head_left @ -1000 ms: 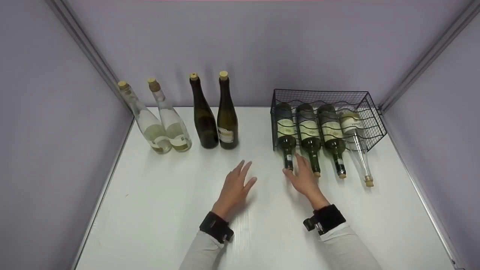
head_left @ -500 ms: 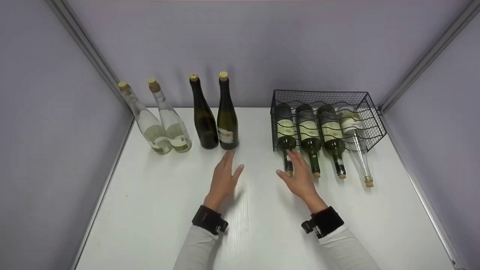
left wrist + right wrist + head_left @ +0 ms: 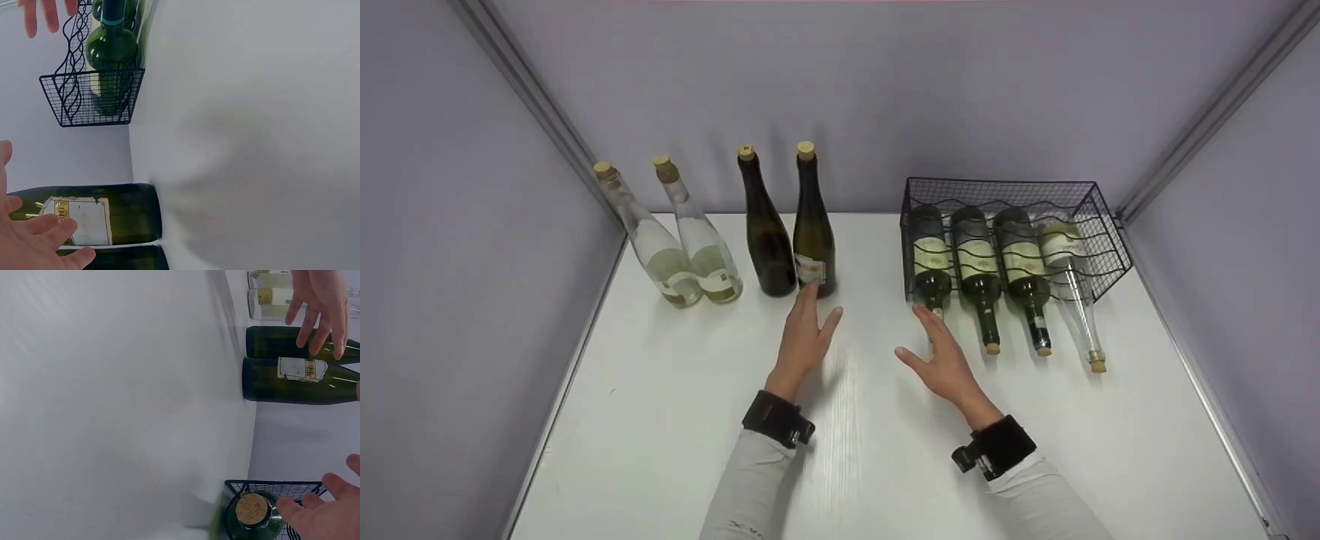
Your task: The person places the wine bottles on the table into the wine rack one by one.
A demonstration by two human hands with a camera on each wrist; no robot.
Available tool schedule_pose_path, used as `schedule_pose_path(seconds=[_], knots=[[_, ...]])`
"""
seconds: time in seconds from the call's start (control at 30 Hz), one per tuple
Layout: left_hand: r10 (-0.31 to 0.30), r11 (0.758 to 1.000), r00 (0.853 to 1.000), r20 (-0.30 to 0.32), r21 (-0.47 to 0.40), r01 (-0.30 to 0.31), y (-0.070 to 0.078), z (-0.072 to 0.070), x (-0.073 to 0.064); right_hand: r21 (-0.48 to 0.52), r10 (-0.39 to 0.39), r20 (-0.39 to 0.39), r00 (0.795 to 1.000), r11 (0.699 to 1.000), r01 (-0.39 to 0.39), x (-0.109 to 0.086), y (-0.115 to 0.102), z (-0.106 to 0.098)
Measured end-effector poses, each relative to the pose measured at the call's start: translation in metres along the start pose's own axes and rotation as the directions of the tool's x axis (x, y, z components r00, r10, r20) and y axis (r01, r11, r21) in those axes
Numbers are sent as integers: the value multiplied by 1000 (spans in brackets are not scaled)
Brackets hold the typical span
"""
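Bottles of clear glass stand left of a dark bottle, close beside the labelled green bottle on the smooth white table. The left hand — fingers extended, gripping nothing — overlaps that bottle's ragged paper label; contact is unclear. The right hand, empty and spread, partly hides the leftmost of four corked bottles lying in a wavy black wire rack.

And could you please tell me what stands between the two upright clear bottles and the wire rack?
Two upright dark bottles side by side, then a bare stretch of white table before the wire rack; the head view shows this.
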State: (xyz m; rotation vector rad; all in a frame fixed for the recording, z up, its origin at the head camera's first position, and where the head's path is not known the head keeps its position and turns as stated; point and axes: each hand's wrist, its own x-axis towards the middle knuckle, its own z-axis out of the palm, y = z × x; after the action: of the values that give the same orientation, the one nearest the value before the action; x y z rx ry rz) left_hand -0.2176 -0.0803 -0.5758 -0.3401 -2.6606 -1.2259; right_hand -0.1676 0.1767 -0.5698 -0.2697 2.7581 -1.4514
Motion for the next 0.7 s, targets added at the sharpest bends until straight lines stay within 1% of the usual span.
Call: schedule_pose_path(seconds=[0.13,0.3,0.5,0.63,0.7], knots=[[-23,999,1000,-14,-28,23,4,-3,11,39,22,18,1000,999,-23,1,0,1],[-18,996,996,-84,-87,11,7,-5,26,84,44,36,998,995,-47,1,-1,2],[-31,989,981,-191,-146,3,13,-7,38,115,37,36,999,992,-41,0,-3,2],[-53,987,972,-230,-163,16,16,-9,43,123,30,32,999,992,-34,-1,-4,3],[-66,988,965,-252,-153,28,15,-10,46,124,27,30,999,992,-30,-1,-4,2]])
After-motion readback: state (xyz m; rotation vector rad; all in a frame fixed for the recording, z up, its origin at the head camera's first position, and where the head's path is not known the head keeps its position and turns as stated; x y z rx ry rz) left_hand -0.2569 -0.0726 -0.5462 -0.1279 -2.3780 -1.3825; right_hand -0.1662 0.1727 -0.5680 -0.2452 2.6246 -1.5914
